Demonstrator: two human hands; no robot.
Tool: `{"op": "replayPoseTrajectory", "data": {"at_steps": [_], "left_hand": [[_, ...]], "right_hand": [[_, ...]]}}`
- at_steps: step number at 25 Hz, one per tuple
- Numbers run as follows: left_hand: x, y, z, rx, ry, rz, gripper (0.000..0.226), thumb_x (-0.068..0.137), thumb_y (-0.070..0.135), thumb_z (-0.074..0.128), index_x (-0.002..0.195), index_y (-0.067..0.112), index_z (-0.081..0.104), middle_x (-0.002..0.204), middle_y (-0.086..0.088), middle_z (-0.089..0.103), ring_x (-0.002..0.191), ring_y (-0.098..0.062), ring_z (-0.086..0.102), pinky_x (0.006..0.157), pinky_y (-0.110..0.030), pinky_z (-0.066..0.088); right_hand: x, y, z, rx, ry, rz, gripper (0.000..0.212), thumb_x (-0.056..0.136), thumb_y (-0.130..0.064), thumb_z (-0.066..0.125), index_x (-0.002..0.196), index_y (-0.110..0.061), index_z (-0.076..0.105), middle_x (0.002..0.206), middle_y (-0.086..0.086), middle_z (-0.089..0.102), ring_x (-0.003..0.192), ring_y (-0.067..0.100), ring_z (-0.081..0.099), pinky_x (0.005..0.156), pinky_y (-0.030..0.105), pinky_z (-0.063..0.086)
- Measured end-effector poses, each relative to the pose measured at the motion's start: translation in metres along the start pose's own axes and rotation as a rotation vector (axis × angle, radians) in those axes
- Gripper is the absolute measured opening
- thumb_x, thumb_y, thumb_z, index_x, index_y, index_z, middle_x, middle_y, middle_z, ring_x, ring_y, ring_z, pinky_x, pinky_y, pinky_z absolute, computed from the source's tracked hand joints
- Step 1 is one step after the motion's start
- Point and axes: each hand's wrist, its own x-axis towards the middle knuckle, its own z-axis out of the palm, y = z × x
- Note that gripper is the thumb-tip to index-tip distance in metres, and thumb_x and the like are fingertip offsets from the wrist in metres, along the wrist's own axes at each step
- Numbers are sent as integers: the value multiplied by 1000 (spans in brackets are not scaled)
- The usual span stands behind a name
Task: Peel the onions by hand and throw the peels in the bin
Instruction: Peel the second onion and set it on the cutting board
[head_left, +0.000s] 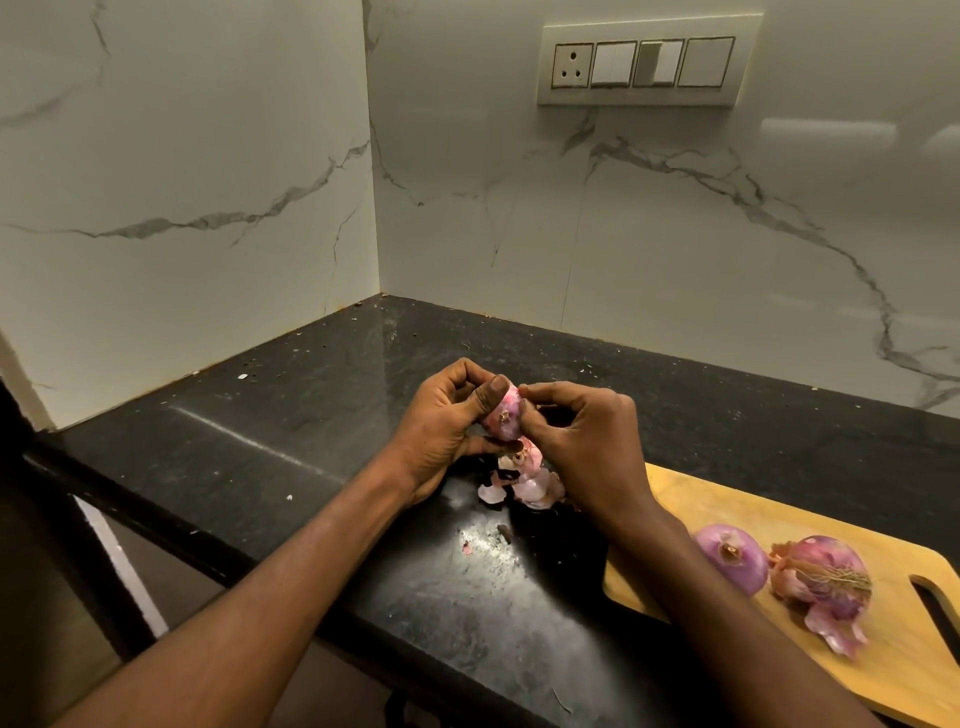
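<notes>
Our left hand (441, 426) and right hand (587, 441) grip one onion (503, 415) between fingertips; two onions (732, 558) lie on the cutting board (727, 499).

no legible txt, no labels or nos., switch plate (647, 61) seemingly unmarked

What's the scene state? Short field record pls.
held: onion, above the counter
left hand: grips onion
right hand: pinches skin at onion's top
peels: pile on counter under hands
board: right, two onions: one peeled, one partly skinned
bin: not in view
</notes>
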Motion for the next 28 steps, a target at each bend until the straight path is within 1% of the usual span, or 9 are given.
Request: {"op": "replayPoseTrajectory", "data": {"at_steps": [4, 9, 11, 13, 17, 20, 23, 26, 28], "left_hand": [[0, 0, 0, -29, -5, -9, 15, 99, 15, 64, 106, 3, 59, 123, -35, 63, 94, -38, 73, 75, -57, 64], [1, -1, -1, -68, 8, -12, 22, 96, 21, 65, 107, 4, 57, 126, -33, 63, 100, -43, 71, 75, -59, 63], [1, -1, -1, -88, 14, -16, 22, 94, 20, 65, 105, 4, 57, 125, -29, 64, 101, -43, 72, 75, -60, 63], [1, -1, -2, -79, 14, -16, 20, 94, 18, 65, 105, 3, 57, 123, -30, 65, 101, -43, 71, 76, -60, 63], [-1, -1, 1, -53, 10, 0, 14, 97, 11, 64, 105, 2, 57, 114, -24, 69, 97, -39, 72, 76, -54, 64], [-3, 1, 2, -68, 12, -1, 17, 94, 10, 66, 106, 2, 57, 109, -18, 72, 97, -35, 73, 75, -49, 65], [-3, 1, 2, -83, -9, -10, 11, 96, 7, 63, 104, 3, 56, 108, -16, 73, 98, -34, 74, 73, -46, 65], [-1, 1, 1, -124, -8, -19, 7, 100, 4, 59, 106, 3, 56, 109, -18, 70, 95, -32, 73, 70, -44, 65], [0, 0, 0, -162, -9, -22, 9, 100, 5, 60, 108, 2, 57, 109, -21, 67, 92, -29, 72, 72, -47, 65]], "right_hand": [[-1, 1, 6, -66, 28, -35, 24, 90, -19, 80, 114, -13, 79, 101, -2, 79, 85, 1, 73, 77, 26, 63], [1, 3, 5, 9, 3, 47, 30, 89, -17, 80, 119, -17, 77, 110, -5, 79, 95, -1, 73, 84, 26, 63], [2, 3, 5, 77, 7, 73, 26, 90, -12, 78, 116, -16, 79, 107, -6, 79, 94, -1, 74, 84, 28, 63], [1, 3, 6, 80, 26, 61, 22, 89, -13, 80, 111, -15, 80, 100, -6, 80, 89, -1, 74, 80, 29, 64], [0, 2, 12, -23, 84, 36, 14, 86, -20, 84, 98, -15, 79, 91, -7, 77, 80, 4, 72, 71, 29, 62], [0, 1, 15, -83, 84, 5, 15, 84, -21, 84, 94, -14, 75, 88, -5, 75, 78, 5, 69, 70, 29, 61], [1, 0, 16, -139, 74, -27, 17, 84, -24, 84, 92, -15, 72, 87, -5, 73, 77, 6, 68, 70, 33, 60], [0, 1, 14, -111, 82, -9, 16, 88, -23, 81, 100, -16, 74, 91, -5, 75, 82, 5, 69, 74, 32, 61], [1, 1, 11, -58, 58, -2, 24, 89, -23, 81, 112, -17, 77, 101, -6, 77, 90, 2, 71, 82, 26, 61]]}}
